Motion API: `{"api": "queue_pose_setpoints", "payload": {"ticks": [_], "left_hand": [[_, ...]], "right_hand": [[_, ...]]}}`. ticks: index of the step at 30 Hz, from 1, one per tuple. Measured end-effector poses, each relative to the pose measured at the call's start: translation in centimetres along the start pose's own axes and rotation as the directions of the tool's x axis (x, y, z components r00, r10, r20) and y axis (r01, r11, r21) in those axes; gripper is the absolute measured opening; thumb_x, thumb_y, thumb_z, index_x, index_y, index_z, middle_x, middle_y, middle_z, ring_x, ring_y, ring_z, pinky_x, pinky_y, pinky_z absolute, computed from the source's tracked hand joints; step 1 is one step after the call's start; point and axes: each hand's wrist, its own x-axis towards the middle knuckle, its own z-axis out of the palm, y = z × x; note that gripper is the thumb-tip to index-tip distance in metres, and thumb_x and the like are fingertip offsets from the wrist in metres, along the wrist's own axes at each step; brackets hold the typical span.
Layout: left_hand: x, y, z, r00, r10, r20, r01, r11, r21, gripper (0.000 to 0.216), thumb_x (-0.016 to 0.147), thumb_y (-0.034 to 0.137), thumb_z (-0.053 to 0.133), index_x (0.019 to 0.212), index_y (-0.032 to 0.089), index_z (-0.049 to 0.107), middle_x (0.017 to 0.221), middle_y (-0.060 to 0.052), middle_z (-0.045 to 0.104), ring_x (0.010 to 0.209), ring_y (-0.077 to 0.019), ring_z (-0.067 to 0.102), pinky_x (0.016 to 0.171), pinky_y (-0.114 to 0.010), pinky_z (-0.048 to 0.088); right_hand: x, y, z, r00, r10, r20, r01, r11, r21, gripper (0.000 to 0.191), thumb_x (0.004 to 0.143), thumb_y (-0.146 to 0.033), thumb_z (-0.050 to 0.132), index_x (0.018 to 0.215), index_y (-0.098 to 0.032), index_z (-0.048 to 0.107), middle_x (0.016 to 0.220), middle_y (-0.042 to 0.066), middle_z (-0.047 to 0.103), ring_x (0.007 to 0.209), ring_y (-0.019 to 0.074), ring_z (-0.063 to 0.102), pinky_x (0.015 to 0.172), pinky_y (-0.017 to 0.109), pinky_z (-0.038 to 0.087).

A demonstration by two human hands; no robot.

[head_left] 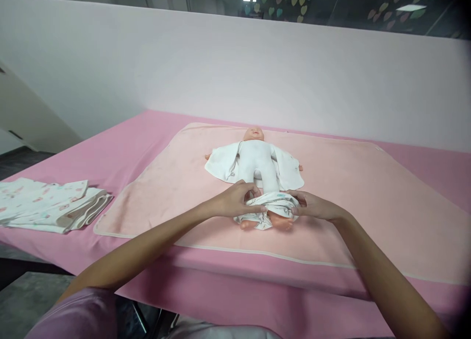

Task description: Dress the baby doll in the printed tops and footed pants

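Observation:
A baby doll point(256, 160) lies on its back with its head away from me, in a white garment spread open at the sides. Bunched around its lower legs are patterned white baby pants point(274, 200), with both bare feet point(281, 222) showing below. My left hand point(237, 200) pinches the left side of the pants between thumb and fingers. On the opposite side, my right hand point(312, 205) grips the right edge of the cloth. Part of the doll's shins is hidden under the gathered fabric.
Under the doll is a peach blanket point(165, 196) on a pink-covered table point(121, 138). Folded printed baby clothes point(44, 201) lie at the table's left. A white wall point(221, 69) runs along the back, with dark glass above it.

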Motion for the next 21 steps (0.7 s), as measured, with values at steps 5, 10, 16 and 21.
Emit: {"api": "queue_pose_setpoints", "payload": {"ticks": [5,10,16,21], "left_hand": [[1.4,0.8,-1.5,0.978,-0.057,0.201,0.075,0.994,-0.085,0.053,0.096,0.071,0.063,0.082,0.019,0.064,0.073,0.000,0.056,0.066,-0.0148,0.047,0.061,-0.031,0.033],[3.4,-0.4,-2.7,0.969,-0.098,0.225,0.195,0.863,-0.466,0.049,0.083,0.064,0.081,0.095,0.019,0.068,0.091,-0.001,0.065,0.083,-0.0166,0.058,0.075,-0.030,0.044],[1.8,-5.6,-2.6,0.969,-0.244,0.036,0.230,0.843,-0.487,0.054,0.083,0.067,0.081,0.087,0.016,0.063,0.083,0.000,0.060,0.079,-0.0150,0.055,0.071,-0.028,0.042],[1.8,-7.1,-1.8,0.942,-0.085,-0.324,0.025,0.982,-0.187,0.046,0.093,0.063,0.071,0.092,0.019,0.059,0.084,0.002,0.057,0.076,-0.0132,0.048,0.068,-0.027,0.037]], "right_hand": [[2.1,-2.8,0.7,0.991,0.040,-0.131,-0.048,0.997,-0.058,0.049,0.092,-0.072,0.070,0.084,-0.023,0.068,0.082,0.001,0.067,0.076,0.0196,0.056,0.067,0.032,0.047],[5.5,-4.2,1.2,0.978,-0.026,-0.208,0.040,0.997,0.064,0.049,0.090,-0.072,0.072,0.104,-0.025,0.067,0.082,-0.002,0.061,0.070,0.0144,0.051,0.062,0.027,0.039],[5.6,-0.5,1.4,0.899,-0.198,-0.390,0.062,0.940,-0.334,0.042,0.092,-0.064,0.073,0.108,-0.025,0.071,0.100,0.002,0.070,0.085,0.0199,0.058,0.075,0.033,0.044],[6.3,0.7,2.0,0.807,-0.345,-0.479,0.099,0.879,-0.467,0.036,0.102,-0.061,0.062,0.101,-0.025,0.061,0.083,0.000,0.060,0.073,0.0187,0.050,0.070,0.034,0.038]]}}
